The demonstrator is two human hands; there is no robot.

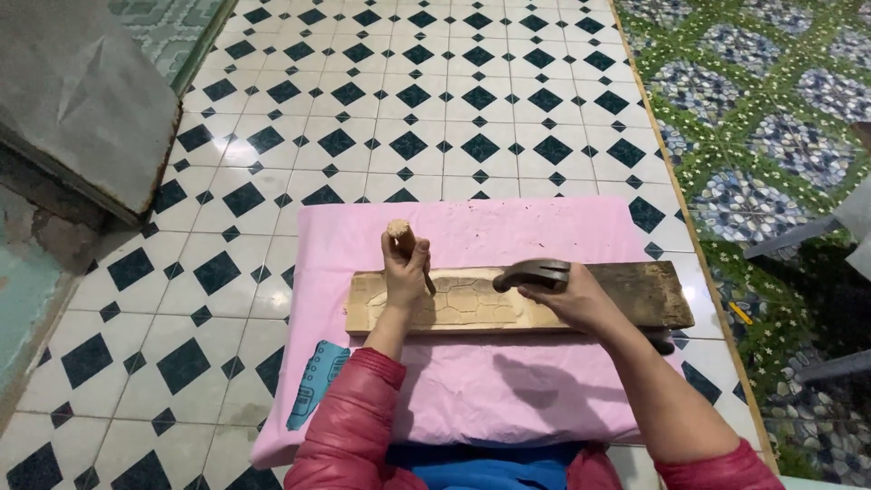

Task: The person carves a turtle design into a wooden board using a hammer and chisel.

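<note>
Here, the head view looks down on a low table [581, 399] covered by a pink cloth [472, 386], standing on a floor [408, 91] of white tiles with dark diamond insets.

A long wooden plank [635, 292] lies across the middle of the table, parallel to its near edge. Its left portion is pale and carved in relief with a shell-like pattern; its right portion is dark and uncarved and reaches close to the table's right edge.

The left hand [405, 272] is closed around a chisel [405, 240] with a pale wooden handle. The handle's rounded end stands above the fist, tilted toward the table's far edge, and the blade runs down to the carved surface just right of the fingers.

The right hand [581, 299] is wrapped around a hammer [533, 275] with a dark metal head. The head lies over the plank's middle, just right of the chisel blade. Whether it touches the wood cannot be told.

Both forearms come from red padded sleeves [349, 426] at the near edge, with blue fabric between them. A blue printed shape shows on the cloth at the near left corner.

A grey slab [82, 100] stands to the far left. A floral patterned floor covering [771, 118] lies to the right.
</note>
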